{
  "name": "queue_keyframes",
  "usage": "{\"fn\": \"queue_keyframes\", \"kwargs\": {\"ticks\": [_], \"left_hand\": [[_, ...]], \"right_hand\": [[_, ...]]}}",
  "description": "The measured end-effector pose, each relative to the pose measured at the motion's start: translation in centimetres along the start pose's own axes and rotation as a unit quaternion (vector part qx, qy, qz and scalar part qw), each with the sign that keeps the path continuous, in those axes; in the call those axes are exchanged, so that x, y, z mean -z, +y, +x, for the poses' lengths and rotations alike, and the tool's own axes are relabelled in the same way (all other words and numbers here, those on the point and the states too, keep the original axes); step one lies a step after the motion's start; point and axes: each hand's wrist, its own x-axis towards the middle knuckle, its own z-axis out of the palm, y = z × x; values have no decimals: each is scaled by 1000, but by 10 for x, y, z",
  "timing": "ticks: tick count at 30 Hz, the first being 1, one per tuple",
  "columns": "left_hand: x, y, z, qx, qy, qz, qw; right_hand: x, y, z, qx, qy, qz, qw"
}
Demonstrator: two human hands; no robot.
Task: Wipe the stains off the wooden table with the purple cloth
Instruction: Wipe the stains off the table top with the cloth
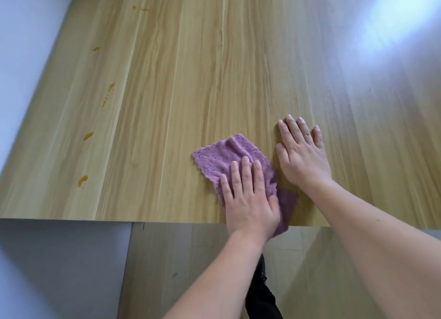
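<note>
A purple cloth [229, 155] lies crumpled near the front edge of the wooden table [191, 80], with one corner hanging over the edge. My left hand [248, 197] presses flat on the cloth, thumb against its right side. My right hand [303, 151] rests flat on bare wood just right of the cloth, fingers spread, holding nothing. Several orange-brown stains run along the table's left side: one near the front [82, 180], one above it [87, 136], a streak [108, 93], a small spot [96, 48], and specks at the far end [140, 9].
The table's left edge meets a pale wall or floor [23, 56]. Below the front edge lies wood-look flooring [179, 259], and a dark trouser leg [262, 292] shows between my arms. Bright glare [393, 20] covers the table's far right.
</note>
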Motion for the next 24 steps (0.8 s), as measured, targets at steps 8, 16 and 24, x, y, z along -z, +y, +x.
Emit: {"fn": "queue_keyframes", "kwargs": {"ticks": [8, 16, 24], "left_hand": [[23, -142, 14, -76, -30, 85, 993], [25, -81, 52, 82, -22, 66, 994], [14, -25, 71, -56, -27, 48, 997]], "right_hand": [[2, -3, -1, 0, -26, -7, 1000], [4, 0, 0, 0, -19, -8, 1000], [3, -1, 3, -6, 3, 9, 1000]]}}
